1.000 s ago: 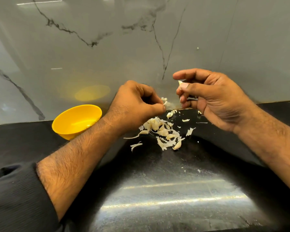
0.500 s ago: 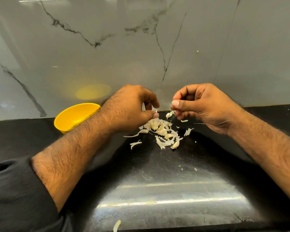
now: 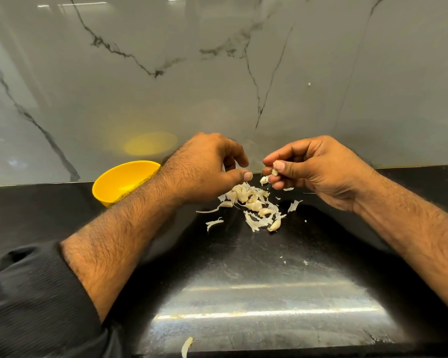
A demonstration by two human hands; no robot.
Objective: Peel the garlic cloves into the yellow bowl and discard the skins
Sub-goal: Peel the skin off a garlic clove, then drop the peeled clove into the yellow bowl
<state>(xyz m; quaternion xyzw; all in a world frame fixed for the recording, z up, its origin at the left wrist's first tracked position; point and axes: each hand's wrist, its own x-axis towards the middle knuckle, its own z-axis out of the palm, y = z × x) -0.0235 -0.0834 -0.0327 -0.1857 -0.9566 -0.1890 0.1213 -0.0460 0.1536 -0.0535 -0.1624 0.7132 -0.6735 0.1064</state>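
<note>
Right hand pinching garlic clove mid-frame | left hand curling loosely, holding nothing visible | yellow bowl lying far left, nearer left hand.

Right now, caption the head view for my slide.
Right hand pinches a garlic clove above the pile of skins, left hand alongside, yellow bowl waiting.

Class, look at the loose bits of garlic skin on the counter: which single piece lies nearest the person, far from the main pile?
The lone garlic skin at the counter's front edge; the others cluster near the hands.
</note>
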